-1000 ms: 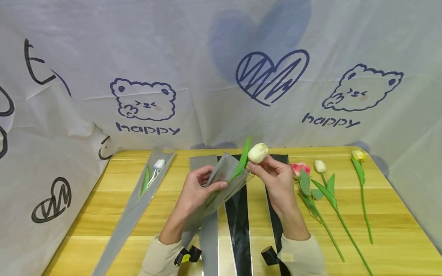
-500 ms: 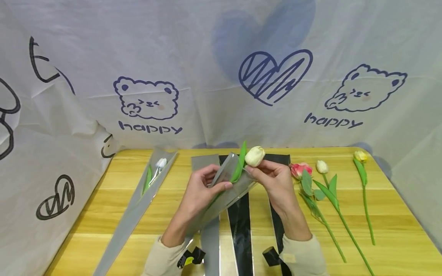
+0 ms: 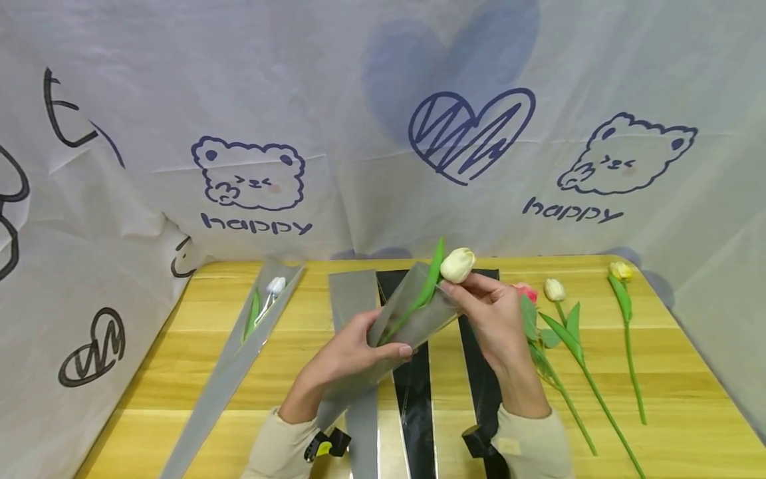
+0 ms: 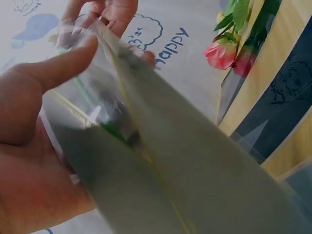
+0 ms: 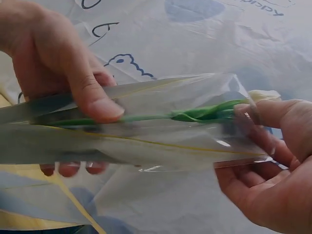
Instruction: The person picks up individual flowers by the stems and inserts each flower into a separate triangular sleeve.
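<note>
A white tulip (image 3: 458,265) with a green leaf lies inside a grey and clear flower sleeve (image 3: 389,379), its bloom just past the sleeve's open end. My left hand (image 3: 356,346) grips the sleeve partway down; in the right wrist view its thumb (image 5: 105,109) lies over the stem and fingertips show below the sleeve. At the open end, my right hand (image 3: 493,313) pinches right beneath the bloom, by the sleeve's rim. The sleeve (image 4: 209,146) fills much of the left wrist view, with a gold line along its edge. The lower stem is hidden.
Another wrapped white tulip (image 3: 276,286) lies on the left of the wooden table (image 3: 676,399). Flat grey (image 3: 353,293) and black (image 3: 415,399) sleeves lie under my hands. To the right are a pink rose (image 3: 526,291), a white tulip (image 3: 554,290) and a yellow tulip (image 3: 621,271).
My left hand has slid down the sleeve, away from the bloom. The right hand and the tulip have moved a little to the right.
</note>
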The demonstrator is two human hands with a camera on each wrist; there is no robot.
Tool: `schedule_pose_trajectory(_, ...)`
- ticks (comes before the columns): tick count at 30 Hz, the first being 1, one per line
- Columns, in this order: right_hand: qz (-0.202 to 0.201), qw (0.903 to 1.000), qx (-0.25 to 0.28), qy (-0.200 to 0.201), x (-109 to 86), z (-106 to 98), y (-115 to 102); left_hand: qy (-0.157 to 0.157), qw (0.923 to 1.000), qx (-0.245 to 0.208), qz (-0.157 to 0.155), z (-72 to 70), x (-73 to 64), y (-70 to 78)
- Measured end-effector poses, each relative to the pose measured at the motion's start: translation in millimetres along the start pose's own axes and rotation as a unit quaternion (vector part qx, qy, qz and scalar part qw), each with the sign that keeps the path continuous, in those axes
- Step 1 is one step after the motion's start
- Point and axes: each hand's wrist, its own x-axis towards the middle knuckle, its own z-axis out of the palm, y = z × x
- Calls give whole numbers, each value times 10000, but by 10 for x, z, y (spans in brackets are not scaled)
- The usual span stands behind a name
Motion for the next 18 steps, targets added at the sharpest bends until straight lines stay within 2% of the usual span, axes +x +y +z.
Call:
schedule_pose_trajectory(5, 80, 9991, -331, -257, -7, -17, -49, 242, 9997, -52, -26, 43, 2, 13)
schedule_pose_trajectory(10, 52, 9930, -1074, -487, -32, -1, -135, 423, 9991, 86, 24, 43, -3, 15)
schedule_pose_trajectory(14, 1, 9844, -1650, -609, -83, -20, -235, 408, 9991, -141, -48, 45, 8, -3)
schedule_pose_trajectory(18, -29, 9837, -1707, -559, -140, -60, -317, 412, 9980, -482, -44, 48, 24, -22)
